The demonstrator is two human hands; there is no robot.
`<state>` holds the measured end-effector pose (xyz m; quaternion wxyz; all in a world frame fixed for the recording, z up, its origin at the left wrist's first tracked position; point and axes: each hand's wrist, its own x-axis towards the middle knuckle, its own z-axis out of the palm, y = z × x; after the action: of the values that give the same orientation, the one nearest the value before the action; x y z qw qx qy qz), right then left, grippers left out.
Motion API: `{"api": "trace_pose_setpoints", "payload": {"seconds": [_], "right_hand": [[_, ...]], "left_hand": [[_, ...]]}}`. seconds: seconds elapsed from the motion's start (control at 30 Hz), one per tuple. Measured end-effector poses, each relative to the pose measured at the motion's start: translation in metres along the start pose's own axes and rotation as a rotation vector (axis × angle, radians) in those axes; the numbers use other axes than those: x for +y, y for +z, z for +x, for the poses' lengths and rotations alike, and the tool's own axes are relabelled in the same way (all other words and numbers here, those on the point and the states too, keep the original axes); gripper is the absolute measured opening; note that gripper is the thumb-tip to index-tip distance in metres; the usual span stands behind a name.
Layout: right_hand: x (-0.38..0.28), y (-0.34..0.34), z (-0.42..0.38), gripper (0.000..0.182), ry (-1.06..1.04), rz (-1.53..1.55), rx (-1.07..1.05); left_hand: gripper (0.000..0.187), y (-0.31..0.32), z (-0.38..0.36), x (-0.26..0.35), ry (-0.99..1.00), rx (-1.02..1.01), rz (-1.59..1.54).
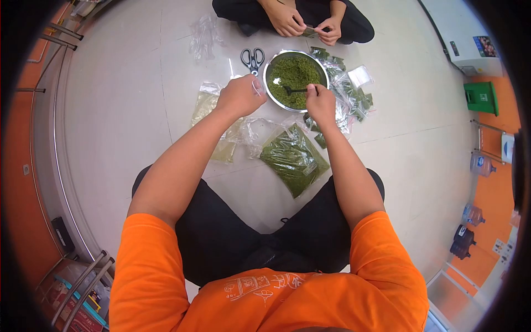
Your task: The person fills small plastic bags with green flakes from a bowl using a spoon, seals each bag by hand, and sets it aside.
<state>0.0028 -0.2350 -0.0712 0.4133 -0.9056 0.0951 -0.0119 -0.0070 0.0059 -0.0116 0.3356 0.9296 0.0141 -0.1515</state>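
My right hand (321, 105) grips the handle of a small black spoon (296, 90), whose head rests in the green crumbly powder (296, 71). That powder lies in a round steel bowl (266, 83) on the floor. To the left of the bowl, my left hand (241, 97) is closed on a small clear plastic bag (257, 87), mostly hidden by the fingers. A large clear bag of green powder (294, 160) lies between my knees and the bowl. Scissors with dark handles (253, 58) lie just beyond my left hand.
Small filled green packets (362, 102) and clear bags are heaped right of the bowl. Bags of pale powder (206, 105) lie under my left forearm. A crumpled clear bag (204, 37) is farther back. Across from me, another person's hands (290, 21) hold a small green packet (310, 32).
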Motion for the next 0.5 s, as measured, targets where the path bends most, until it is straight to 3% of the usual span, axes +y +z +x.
{"api": "trace_pose_setpoints", "payload": {"seconds": [0.17,0.3,0.5], "right_hand": [[0.033,0.014,0.013,0.023,0.411,0.63,0.024],[0.052,0.01,0.016,0.022,0.705,0.853,0.042],[0.08,-0.004,0.027,0.023,0.81,1.003,0.094]], "left_hand": [[0.033,0.001,-0.002,-0.007,0.0,0.007,0.016],[0.033,0.004,0.0,-0.013,-0.009,0.005,0.027],[0.034,0.013,0.012,-0.013,-0.004,-0.049,0.006]]}}
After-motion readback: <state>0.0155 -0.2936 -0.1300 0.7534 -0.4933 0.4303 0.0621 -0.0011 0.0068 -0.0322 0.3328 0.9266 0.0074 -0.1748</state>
